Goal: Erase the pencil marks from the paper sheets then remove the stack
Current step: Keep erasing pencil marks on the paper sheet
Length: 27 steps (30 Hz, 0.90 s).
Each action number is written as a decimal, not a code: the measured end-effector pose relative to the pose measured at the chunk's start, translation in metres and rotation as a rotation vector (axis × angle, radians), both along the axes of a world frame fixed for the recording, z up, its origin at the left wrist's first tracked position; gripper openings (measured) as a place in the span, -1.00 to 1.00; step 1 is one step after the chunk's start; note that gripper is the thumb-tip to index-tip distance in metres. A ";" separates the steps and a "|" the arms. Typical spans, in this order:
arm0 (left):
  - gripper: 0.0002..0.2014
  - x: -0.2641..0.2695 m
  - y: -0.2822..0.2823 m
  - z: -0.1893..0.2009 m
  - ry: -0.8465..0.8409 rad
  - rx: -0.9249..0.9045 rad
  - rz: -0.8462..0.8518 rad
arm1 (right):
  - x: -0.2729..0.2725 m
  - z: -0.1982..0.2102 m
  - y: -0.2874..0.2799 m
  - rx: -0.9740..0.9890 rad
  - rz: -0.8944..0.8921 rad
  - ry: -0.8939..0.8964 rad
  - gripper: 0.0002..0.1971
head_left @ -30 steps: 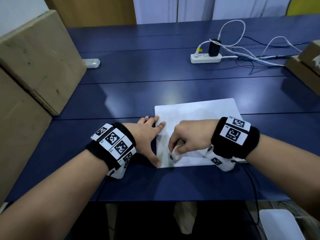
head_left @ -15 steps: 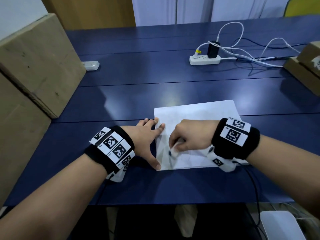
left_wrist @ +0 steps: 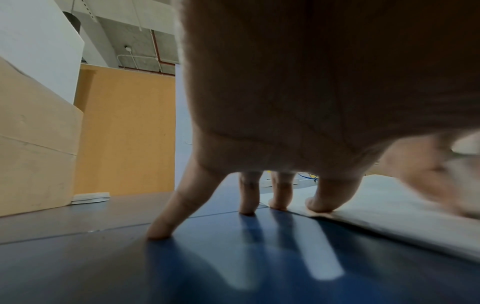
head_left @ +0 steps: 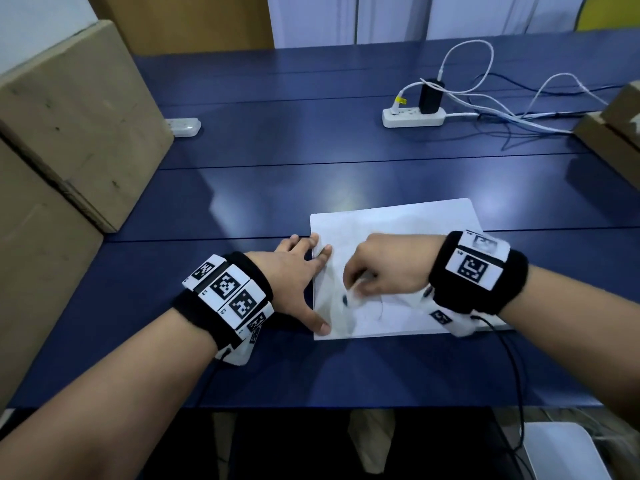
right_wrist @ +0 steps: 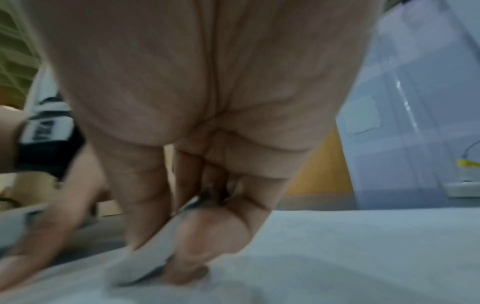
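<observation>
A stack of white paper sheets [head_left: 408, 223] lies on the blue table [head_left: 277, 188], near its front edge. Faint pencil lines [head_left: 381, 308] show on the top sheet's near part. My left hand [head_left: 298, 275] lies spread at the stack's left edge, its fingers [left_wrist: 322, 202] and thumb pressing the paper down. My right hand [head_left: 384, 268] pinches a white eraser [head_left: 351, 294] with a dark tip and holds it against the sheet; the eraser [right_wrist: 145, 259] looks blurred in the right wrist view. The paper [right_wrist: 363, 246] fills that view's lower part.
Cardboard boxes [head_left: 69, 116] stand along the left side. A white power strip [head_left: 412, 116] with a black charger and loose cables lies at the back right, beside more cardboard [head_left: 609, 133]. A small white device [head_left: 183, 126] sits at the back left.
My right hand has rubbed the eraser a little up and to the right over the sheet. The left hand stays pressed on the stack's left edge.
</observation>
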State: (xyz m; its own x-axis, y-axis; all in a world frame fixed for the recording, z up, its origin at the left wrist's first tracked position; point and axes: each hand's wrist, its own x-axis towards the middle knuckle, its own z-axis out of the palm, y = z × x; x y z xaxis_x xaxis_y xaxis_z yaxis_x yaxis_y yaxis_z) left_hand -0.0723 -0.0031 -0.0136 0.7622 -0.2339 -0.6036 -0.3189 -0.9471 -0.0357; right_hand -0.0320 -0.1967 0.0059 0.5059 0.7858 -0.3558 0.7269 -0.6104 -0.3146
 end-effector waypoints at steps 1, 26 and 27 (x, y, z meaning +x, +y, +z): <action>0.38 0.000 0.000 0.000 -0.001 -0.008 0.002 | 0.008 0.000 0.001 0.004 -0.059 -0.051 -0.78; 0.40 0.001 0.001 -0.005 -0.016 -0.023 0.018 | -0.024 0.000 0.003 0.016 0.131 0.139 -0.83; 0.39 0.001 0.001 -0.005 -0.015 -0.024 0.017 | -0.018 -0.001 0.003 0.009 0.104 0.092 -0.82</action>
State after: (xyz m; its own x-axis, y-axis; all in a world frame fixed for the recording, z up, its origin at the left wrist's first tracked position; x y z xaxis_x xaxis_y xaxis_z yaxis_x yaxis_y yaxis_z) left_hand -0.0714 -0.0023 -0.0185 0.7752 -0.2355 -0.5861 -0.3025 -0.9530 -0.0173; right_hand -0.0500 -0.1934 0.0053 0.3876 0.8356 -0.3893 0.7538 -0.5304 -0.3880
